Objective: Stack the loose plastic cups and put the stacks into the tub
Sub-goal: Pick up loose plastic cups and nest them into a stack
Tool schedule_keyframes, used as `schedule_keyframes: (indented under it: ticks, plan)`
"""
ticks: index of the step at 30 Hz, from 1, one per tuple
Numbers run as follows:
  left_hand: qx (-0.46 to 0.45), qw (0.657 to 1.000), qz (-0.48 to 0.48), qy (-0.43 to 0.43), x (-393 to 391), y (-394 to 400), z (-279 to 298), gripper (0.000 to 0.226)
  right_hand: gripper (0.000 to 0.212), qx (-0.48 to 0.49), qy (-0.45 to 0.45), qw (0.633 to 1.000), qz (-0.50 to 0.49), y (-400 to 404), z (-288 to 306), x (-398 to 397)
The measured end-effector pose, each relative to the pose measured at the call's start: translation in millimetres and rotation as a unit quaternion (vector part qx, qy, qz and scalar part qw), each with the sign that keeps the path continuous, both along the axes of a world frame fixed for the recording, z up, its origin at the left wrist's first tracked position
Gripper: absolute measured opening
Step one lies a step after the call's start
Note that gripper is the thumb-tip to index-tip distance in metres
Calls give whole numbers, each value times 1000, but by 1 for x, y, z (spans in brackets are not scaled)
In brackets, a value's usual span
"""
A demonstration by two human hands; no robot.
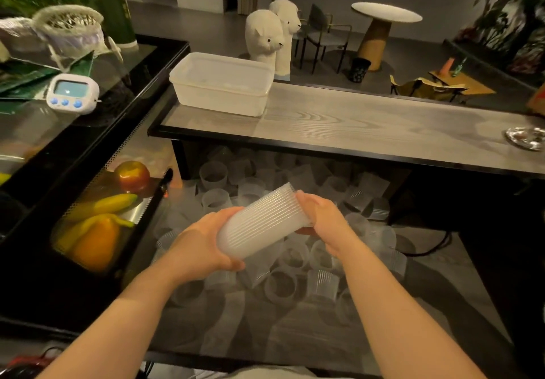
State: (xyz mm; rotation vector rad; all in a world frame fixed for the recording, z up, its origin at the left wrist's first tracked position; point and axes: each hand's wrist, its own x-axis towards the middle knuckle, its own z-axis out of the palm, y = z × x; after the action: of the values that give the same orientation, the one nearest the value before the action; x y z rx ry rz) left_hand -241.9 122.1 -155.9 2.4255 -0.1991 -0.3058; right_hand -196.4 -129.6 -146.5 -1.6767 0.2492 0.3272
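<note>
A stack of translucent plastic cups (262,222) lies tilted between my hands above the lower table. My left hand (203,243) grips its closed bottom end. My right hand (321,216) holds the open rim end, fingers curled round it. Many loose cups (283,285) lie scattered on the lower table beneath and behind my hands, some upright, some on their sides. The white rectangular tub (221,83) stands on the raised wooden counter at the back left; what is inside it is not visible.
A black tray on the left holds an apple (132,175), bananas (103,204) and an orange pepper (94,243). A white timer (72,93) sits on the left glass shelf. A metal dish (526,138) rests at the counter's right end. Two llama figures (265,36) stand behind the tub.
</note>
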Motion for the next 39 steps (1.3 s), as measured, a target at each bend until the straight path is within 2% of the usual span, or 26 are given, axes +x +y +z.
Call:
schedule_keyframes:
  ticks: [2, 5, 9, 13, 15, 16, 17, 18, 19, 20, 21, 23, 25, 27, 29, 32, 35, 39]
  plan:
    - [-6, 1000, 14, 1, -3, -4, -3, 100, 35, -26, 9, 999, -45, -13, -14, 1]
    - [-8, 1000, 23, 3, -8, -7, -8, 99, 22, -153, 37, 987, -44, -38, -55, -10]
    - [1, 999, 32, 8, -20, -13, -14, 102, 27, -387, 78, 916, 63, -65, -107, -38]
    - [4, 999, 43, 13, -33, -22, -12, 100, 36, -394, 90, 906, 124, -68, -118, -54]
    - [17, 998, 53, 17, -36, -27, -10, 103, 36, -340, 113, 931, 71, -71, -126, -57]
    - [24, 998, 56, 18, -38, -30, -8, 104, 39, -333, 150, 925, 106, -70, -127, -57]
    - [28, 998, 59, 17, -41, -32, -7, 104, 43, -429, 103, 872, 213, -76, -135, -62]
    - [29, 998, 61, 17, -43, -35, -6, 103, 49, -396, 84, 891, 206, -78, -137, -58]
    - [27, 997, 64, 16, -46, -36, -5, 102, 46, -268, 144, 949, 83, -75, -127, -53]
    - [25, 997, 68, 16, -48, -37, -5, 102, 35, -251, 125, 959, 46, -75, -116, -52]
    - [26, 997, 73, 17, -51, -38, -4, 102, 19, -283, 98, 953, 47, -76, -109, -49]
    - [40, 996, 79, 20, -55, -39, -4, 103, 2, -263, 92, 960, 35, -81, -94, -41]
    - [51, 995, 82, 23, -57, -43, -5, 103, 4, -178, 79, 981, -4, -89, -78, -35]
    - [46, 995, 84, 22, -58, -47, -6, 102, 8, -79, 15, 994, -69, -96, -53, -34]
    - [26, 996, 81, 22, -57, -54, -7, 101, 8, 25, -55, 991, -118, -101, -24, -37]
    - [10, 997, 74, 17, -55, -65, -7, 101, 14, 180, -109, 973, -99, -101, 14, -41]
    - [7, 997, 70, 7, -51, -76, -5, 104, 23, 176, -132, 975, -39, -100, 30, -42]
    - [14, 998, 65, -7, -47, -85, 2, 105, 27, 75, -157, 985, -8, -103, 31, -42]
